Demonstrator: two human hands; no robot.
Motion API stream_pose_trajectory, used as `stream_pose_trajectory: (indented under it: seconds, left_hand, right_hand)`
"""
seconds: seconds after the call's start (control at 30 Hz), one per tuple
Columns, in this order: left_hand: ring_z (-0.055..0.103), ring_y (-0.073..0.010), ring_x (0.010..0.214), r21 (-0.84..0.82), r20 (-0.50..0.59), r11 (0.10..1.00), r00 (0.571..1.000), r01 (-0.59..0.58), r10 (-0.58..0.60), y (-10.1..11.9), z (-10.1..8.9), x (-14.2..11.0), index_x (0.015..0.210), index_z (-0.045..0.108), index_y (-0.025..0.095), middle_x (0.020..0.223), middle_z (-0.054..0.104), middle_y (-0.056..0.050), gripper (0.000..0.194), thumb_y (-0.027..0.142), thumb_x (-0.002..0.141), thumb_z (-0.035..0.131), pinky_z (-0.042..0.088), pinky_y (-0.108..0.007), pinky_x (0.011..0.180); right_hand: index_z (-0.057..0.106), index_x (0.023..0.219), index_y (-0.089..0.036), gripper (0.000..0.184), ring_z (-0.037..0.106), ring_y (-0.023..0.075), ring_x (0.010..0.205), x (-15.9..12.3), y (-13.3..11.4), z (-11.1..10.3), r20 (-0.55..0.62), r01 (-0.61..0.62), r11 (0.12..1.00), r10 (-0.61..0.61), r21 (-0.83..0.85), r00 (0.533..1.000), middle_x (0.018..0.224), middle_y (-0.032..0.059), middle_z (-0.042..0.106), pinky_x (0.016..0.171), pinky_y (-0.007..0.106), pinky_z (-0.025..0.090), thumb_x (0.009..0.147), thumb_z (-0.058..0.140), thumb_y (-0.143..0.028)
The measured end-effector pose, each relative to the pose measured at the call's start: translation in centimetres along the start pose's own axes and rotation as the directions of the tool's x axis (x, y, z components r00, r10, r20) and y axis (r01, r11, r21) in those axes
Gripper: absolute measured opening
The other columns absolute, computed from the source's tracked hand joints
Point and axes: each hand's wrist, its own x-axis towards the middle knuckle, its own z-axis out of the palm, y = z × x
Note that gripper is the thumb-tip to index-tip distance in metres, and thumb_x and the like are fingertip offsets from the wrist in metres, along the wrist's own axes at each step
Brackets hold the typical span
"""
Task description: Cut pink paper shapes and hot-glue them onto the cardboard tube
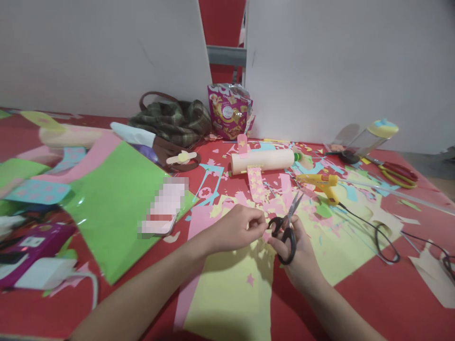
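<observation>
Working the small scissors well calls, in the head view, for steady fingers: the blades of the scissors [295,204] stand slightly parted and point toward the far edge of the surface [373,293], so the left fingertips are best kept beside the handles and clear of the cutting edges. Small turns of the paper, rather than of the blades, would likely give a cleaner outline, and light pressure should spare a thin piece from creasing.

The right hand [296,251] is closed around the scissors. The left hand [236,229] has its fingertips pinched together, almost meeting the near handle loop; whether they grip anything, I cannot tell. A tiny pink scrap [266,237] shows by the right thumb, between the hands, though its exact hold is unclear.

Both hands hover over the yellow sheet [231,293], which runs toward the surface's near edge and carries a pink star [250,280]. Beyond the scissors, nearer the right edge, lies the yellow glue gun [322,182]; the pale tube [272,162] lies toward the far edge.
</observation>
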Motion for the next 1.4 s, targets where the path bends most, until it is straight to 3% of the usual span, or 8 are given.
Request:
stream_pose_trajectory:
  seconds: [0.3,0.5,0.73,0.93,1.07,1.17,1.4]
  left_hand:
    - [0.033,-0.0065,0.052,-0.097,-0.034,0.993,0.997,0.072,-0.075,0.1,-0.2,0.2,0.057,0.036,0.015,0.053,0.034,0.005,0.025,0.025,0.08,0.033,0.026,-0.018,0.049]
    - [0.037,-0.0067,0.05,-0.078,0.159,0.989,0.981,0.126,-0.112,0.4,-0.2,0.1,0.06,0.045,0.015,0.055,0.04,0.004,0.028,0.031,0.08,0.034,0.026,-0.018,0.046]
    - [0.034,-0.0061,0.05,-0.083,0.077,0.995,0.996,0.05,-0.043,0.4,0.3,0.1,0.058,0.044,0.014,0.052,0.037,0.005,0.026,0.026,0.08,0.036,0.026,-0.018,0.046]
    - [0.038,-0.007,0.055,-0.046,-0.144,0.997,0.988,0.055,-0.061,0.6,-1.2,0.0,0.061,0.045,0.014,0.056,0.04,0.004,0.025,0.026,0.081,0.035,0.03,-0.018,0.052]
    - [0.036,-0.0061,0.054,-0.016,-0.258,0.998,0.964,0.068,-0.07,1.1,-2.4,-0.3,0.058,0.04,0.014,0.055,0.036,0.005,0.027,0.027,0.081,0.036,0.029,-0.017,0.051]
    - [0.036,-0.0059,0.053,0.073,-0.265,0.996,0.964,0.054,-0.033,1.2,-2.9,-0.5,0.057,0.04,0.014,0.053,0.037,0.005,0.027,0.025,0.081,0.036,0.029,-0.018,0.052]
    - [0.041,-0.0066,0.053,0.202,-0.139,0.979,0.99,0.001,0.028,1.1,-2.8,-0.6,0.061,0.046,0.013,0.057,0.048,0.003,0.027,0.027,0.082,0.035,0.029,-0.019,0.053]
  right_hand:
    - [0.04,0.076,-0.023,0.027,0.039,0.0058,0.052,0.0,0.3,-0.2,-0.039,0.044,0.998,-0.046,-0.043,0.998,0.074,-0.0059,0.049,0.046,0.015,0.033,0.068,0.062,-0.011]
    - [0.039,0.078,-0.024,0.028,0.041,0.0069,0.052,0.2,0.3,-0.2,-0.061,0.082,0.996,-0.084,-0.036,0.995,0.075,-0.0048,0.05,0.046,0.017,0.033,0.068,0.063,-0.014]
    - [0.039,0.076,-0.024,0.027,0.04,0.0071,0.051,0.0,-0.2,0.0,-0.043,0.078,0.996,-0.081,-0.049,0.996,0.072,-0.0049,0.049,0.046,0.017,0.032,0.068,0.064,-0.017]
    - [0.037,0.076,-0.025,0.035,0.045,0.0123,0.061,0.0,-0.6,0.5,0.13,0.032,0.999,-0.027,-0.033,0.991,0.075,-0.0022,0.047,0.053,0.023,0.037,0.062,0.068,-0.034]
    - [0.037,0.079,-0.025,0.04,0.043,0.0156,0.067,-0.3,-0.9,0.6,0.335,0.006,0.997,0.021,-0.08,0.942,0.076,-0.0001,0.045,0.057,0.026,0.036,0.061,0.06,-0.052]
    - [0.037,0.081,-0.025,0.042,0.042,0.0165,0.069,-0.5,-0.9,0.5,0.421,-0.017,0.995,0.055,-0.094,0.905,0.076,0.0006,0.045,0.059,0.027,0.035,0.062,0.056,-0.057]
    - [0.036,0.083,-0.024,0.042,0.043,0.0167,0.07,-0.6,-0.6,0.2,0.49,-0.082,0.996,0.091,-0.04,0.867,0.081,0.0015,0.042,0.063,0.028,0.036,0.064,0.055,-0.056]
